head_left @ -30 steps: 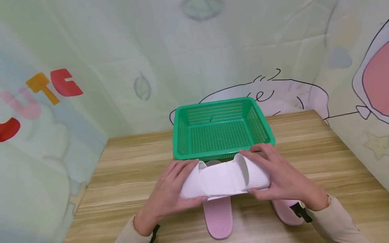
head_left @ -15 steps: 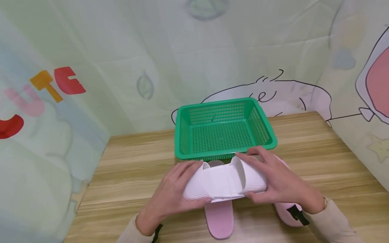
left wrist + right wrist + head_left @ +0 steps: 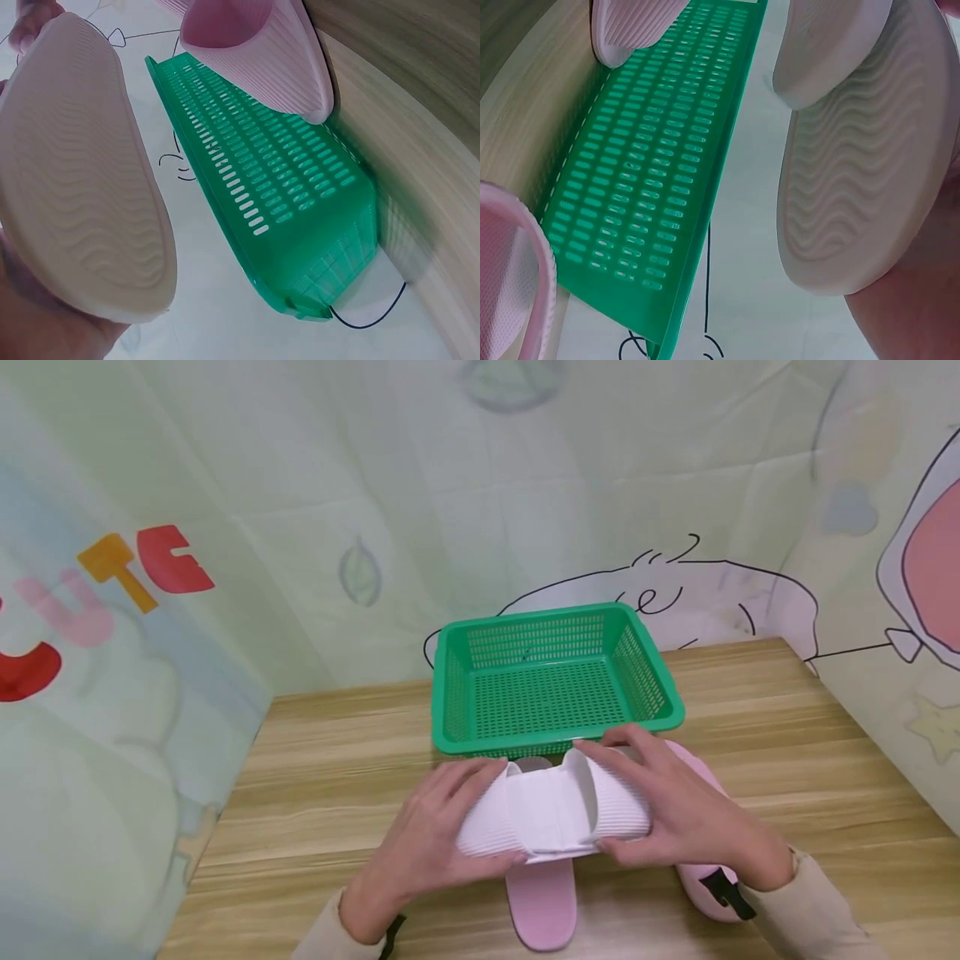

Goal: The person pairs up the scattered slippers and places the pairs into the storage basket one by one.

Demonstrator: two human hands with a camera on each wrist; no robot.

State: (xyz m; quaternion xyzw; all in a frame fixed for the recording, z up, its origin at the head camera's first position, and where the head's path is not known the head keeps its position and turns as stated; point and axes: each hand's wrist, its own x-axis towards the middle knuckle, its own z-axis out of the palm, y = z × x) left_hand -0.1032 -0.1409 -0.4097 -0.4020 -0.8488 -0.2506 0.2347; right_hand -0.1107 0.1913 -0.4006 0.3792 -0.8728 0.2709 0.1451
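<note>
Two white slippers are held up above the table with their toes meeting inward and their soles partly overlapping. My left hand point(image 3: 431, 827) grips the left white slipper point(image 3: 486, 822) round its ribbed strap, thumb along the near edge. Round the strap of the right white slipper point(image 3: 621, 806) my right hand point(image 3: 686, 810) is curled in the same way. The left wrist view shows the wavy sole of the left slipper point(image 3: 82, 172). Overlapping soles appear in the right wrist view, the right slipper point(image 3: 862, 195) partly behind the left slipper point(image 3: 832, 45).
Below the white pair lies a pink slipper point(image 3: 542, 902) on the wooden table point(image 3: 322, 793). Another pink slipper point(image 3: 697, 893) is partly hidden by my right forearm. A green perforated basket point(image 3: 555, 739) stands behind, against a printed cloth backdrop point(image 3: 300, 527).
My hands have come slightly closer together, and the white slippers overlap more. The pink slipper on the right shows more beyond my right hand. The basket has stayed put.
</note>
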